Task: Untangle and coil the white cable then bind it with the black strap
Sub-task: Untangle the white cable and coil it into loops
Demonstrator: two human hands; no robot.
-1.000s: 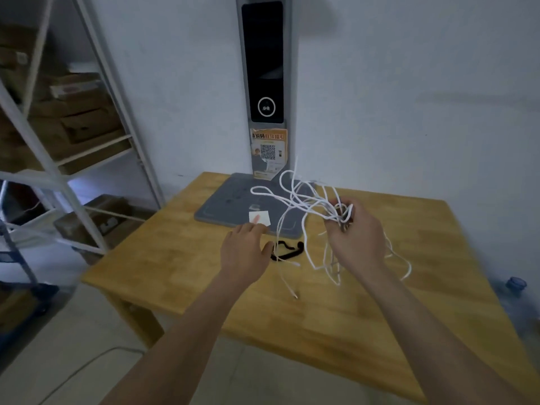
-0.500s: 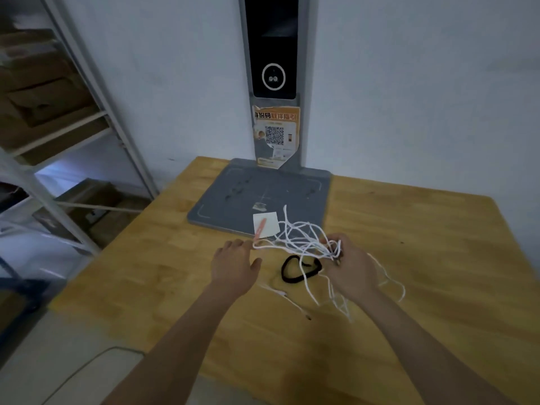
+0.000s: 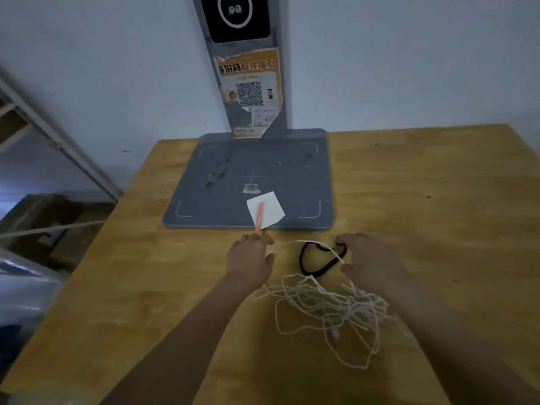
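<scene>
Head view shows the white cable (image 3: 330,311) lying in a loose tangle on the wooden table (image 3: 438,200), between the two forearms, one strand arching up to the right hand (image 3: 371,258). That hand curls its fingers around the strand and touches the black strap (image 3: 317,260), which lies just beyond the tangle. The left hand (image 3: 251,261) rests palm down beside it, fingers loosely spread, holding nothing. Half a second ago the right hand held the bundle lifted; now most of it rests on the table.
</scene>
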